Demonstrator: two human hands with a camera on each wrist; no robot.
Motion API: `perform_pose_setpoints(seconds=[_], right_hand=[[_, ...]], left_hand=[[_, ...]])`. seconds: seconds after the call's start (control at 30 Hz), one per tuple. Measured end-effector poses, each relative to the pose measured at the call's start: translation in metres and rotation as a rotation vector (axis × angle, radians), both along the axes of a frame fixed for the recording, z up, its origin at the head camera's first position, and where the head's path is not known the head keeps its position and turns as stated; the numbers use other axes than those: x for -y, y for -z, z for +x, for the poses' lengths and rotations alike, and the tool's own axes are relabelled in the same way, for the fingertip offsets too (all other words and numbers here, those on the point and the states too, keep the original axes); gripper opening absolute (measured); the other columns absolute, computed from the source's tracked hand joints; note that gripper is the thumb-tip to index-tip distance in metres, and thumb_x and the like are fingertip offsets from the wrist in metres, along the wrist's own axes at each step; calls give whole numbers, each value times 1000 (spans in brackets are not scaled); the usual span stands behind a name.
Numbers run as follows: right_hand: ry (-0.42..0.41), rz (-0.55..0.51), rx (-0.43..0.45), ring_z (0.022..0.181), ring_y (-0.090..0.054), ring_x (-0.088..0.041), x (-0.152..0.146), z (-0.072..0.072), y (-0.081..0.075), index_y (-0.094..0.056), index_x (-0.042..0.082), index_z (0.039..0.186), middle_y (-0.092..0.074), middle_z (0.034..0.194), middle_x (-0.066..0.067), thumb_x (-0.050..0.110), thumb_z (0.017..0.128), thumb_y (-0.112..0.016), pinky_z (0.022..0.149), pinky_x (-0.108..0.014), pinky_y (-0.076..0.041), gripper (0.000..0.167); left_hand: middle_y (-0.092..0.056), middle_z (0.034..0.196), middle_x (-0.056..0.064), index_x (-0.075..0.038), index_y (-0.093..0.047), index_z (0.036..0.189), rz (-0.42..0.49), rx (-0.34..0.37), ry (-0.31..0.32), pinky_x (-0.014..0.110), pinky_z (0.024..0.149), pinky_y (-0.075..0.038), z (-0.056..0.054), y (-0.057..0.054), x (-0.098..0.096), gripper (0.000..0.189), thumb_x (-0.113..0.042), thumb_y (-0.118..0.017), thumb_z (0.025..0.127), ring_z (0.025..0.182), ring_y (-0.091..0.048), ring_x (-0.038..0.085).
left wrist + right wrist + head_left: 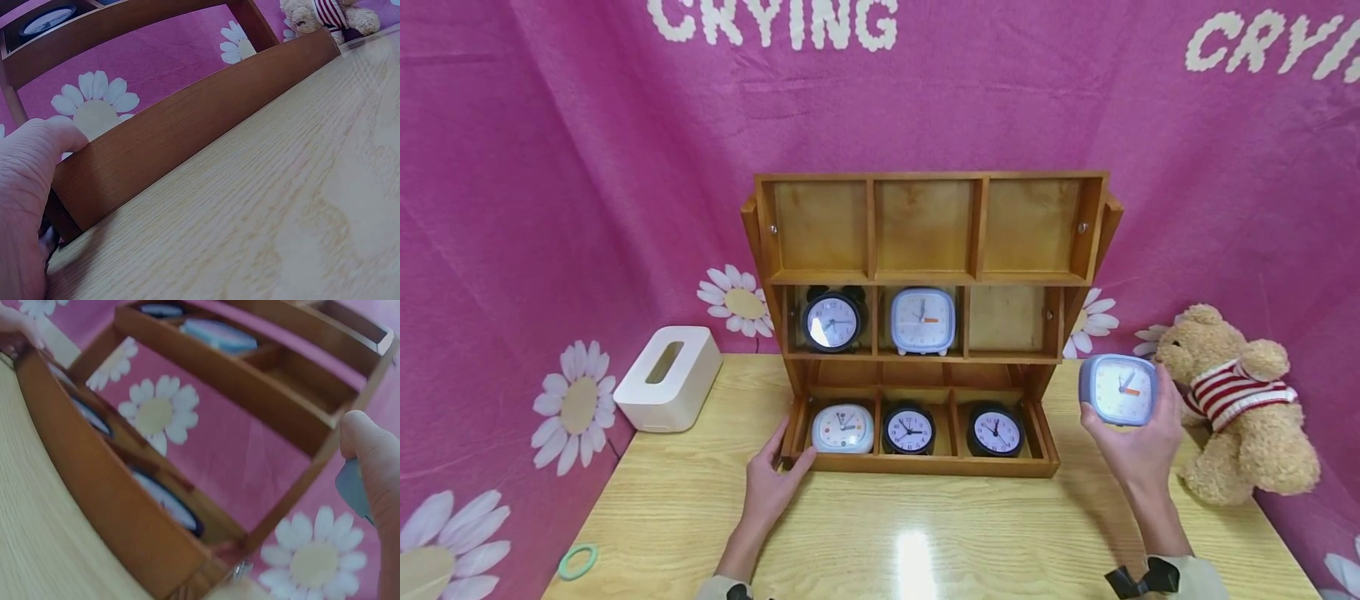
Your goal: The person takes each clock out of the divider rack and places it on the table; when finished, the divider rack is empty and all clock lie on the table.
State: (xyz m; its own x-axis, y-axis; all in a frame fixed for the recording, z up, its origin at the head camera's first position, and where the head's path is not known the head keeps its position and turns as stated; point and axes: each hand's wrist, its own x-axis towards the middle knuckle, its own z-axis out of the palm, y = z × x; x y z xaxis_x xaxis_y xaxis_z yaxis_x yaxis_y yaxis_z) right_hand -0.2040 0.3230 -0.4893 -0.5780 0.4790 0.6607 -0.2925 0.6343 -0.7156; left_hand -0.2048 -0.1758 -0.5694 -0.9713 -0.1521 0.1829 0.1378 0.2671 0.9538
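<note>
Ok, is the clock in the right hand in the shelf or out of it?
Out: the right hand grips the blue clock right of the wooden shelf, outside all its compartments.

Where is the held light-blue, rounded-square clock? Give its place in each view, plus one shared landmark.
Head: the light-blue, rounded-square clock is right of the brown wooden tiered shelf, in the right grip.
Left wrist: not in it.
Right wrist: at the right edge, partly hidden by the right grip.
Shared landmark: the shelf.

A white tissue box (672,392) stands left, a teddy bear (1243,407) right.
</note>
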Motion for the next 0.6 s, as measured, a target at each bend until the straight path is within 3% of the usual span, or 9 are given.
perform_pose_setpoints(seconds=[0.1, 0.27, 0.37, 0.6], right_hand=[[6, -52, 93, 130, -48, -35, -9, -7, 15, -45, 7, 157, -51, 150, -23, 11, 61, -89, 110, -25, -37, 106], [17, -103, 278, 133, -46, -41, -24, -23, 40, -38, 5, 160, -49, 152, -25, 14, 68, -88, 116, -50, -37, 105], [16, -121, 361, 135, -43, -44, -34, -33, 54, -35, 5, 161, -47, 153, -27, 16, 70, -87, 116, -59, -35, 105], [2, -61, 402, 134, -43, -49, -53, -53, 74, -38, -2, 157, -47, 148, -34, 18, 70, -87, 113, -64, -35, 102]], left_hand=[[-47, 157, 21, 1, -46, 155, 1, 0, 7, 45, 116, -39, 0, 1, 0, 75, -17, -82, 92, 142, -48, 35], [-48, 157, 20, 1, -47, 155, -3, -4, 3, 46, 116, -39, 0, 1, 0, 75, -18, -82, 92, 141, -49, 35], [-49, 156, 20, 1, -47, 155, -2, -11, 0, 45, 115, -40, 0, 1, 0, 75, -17, -83, 91, 140, -50, 34], [-49, 156, 18, -2, -47, 155, 2, -3, -8, 37, 113, -41, 0, 0, 0, 76, -16, -84, 90, 139, -51, 30]])
